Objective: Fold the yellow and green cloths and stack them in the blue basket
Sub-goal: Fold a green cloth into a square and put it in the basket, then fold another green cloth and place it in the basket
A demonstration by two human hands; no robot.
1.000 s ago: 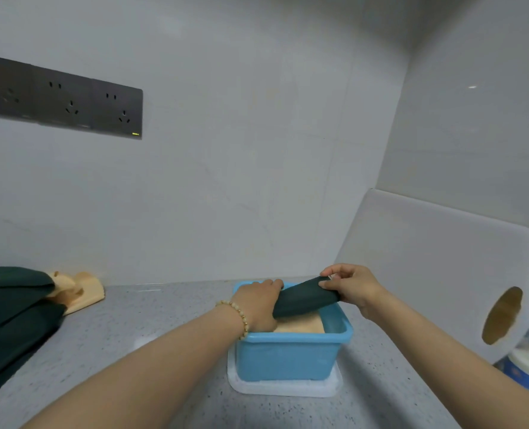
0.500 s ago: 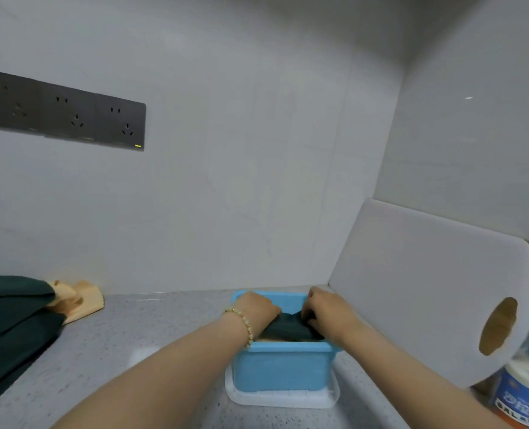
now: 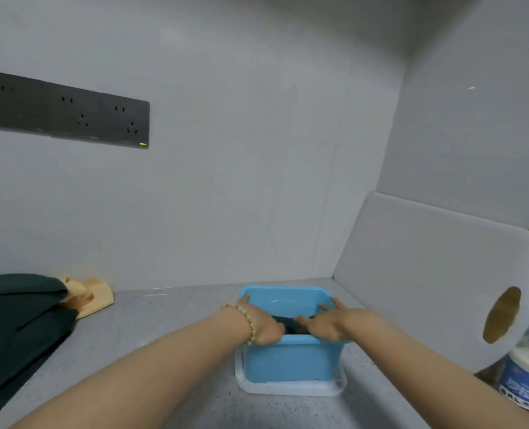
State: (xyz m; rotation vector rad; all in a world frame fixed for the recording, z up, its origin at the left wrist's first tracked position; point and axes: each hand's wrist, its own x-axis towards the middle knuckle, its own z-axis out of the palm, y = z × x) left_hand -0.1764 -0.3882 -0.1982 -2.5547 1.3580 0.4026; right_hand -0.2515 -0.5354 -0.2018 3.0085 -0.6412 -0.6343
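We're seating the folded green cloth (image 3: 289, 324) inside the blue basket (image 3: 291, 357). Our right hand (image 3: 330, 326) presses it with fingers spread flat. Our left hand (image 3: 264, 329) dips inside, fingers hidden, so we can't tell. Next, probably, we lift clear without dragging it.

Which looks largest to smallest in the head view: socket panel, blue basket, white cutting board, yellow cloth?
1. white cutting board
2. socket panel and blue basket: look about equal, not ranked
3. yellow cloth, clearly smallest

Dark socket panel (image 3: 66, 111), leaning white cutting board (image 3: 427, 267), blue-capped bottle (image 3: 526, 376); white tray (image 3: 288, 388)
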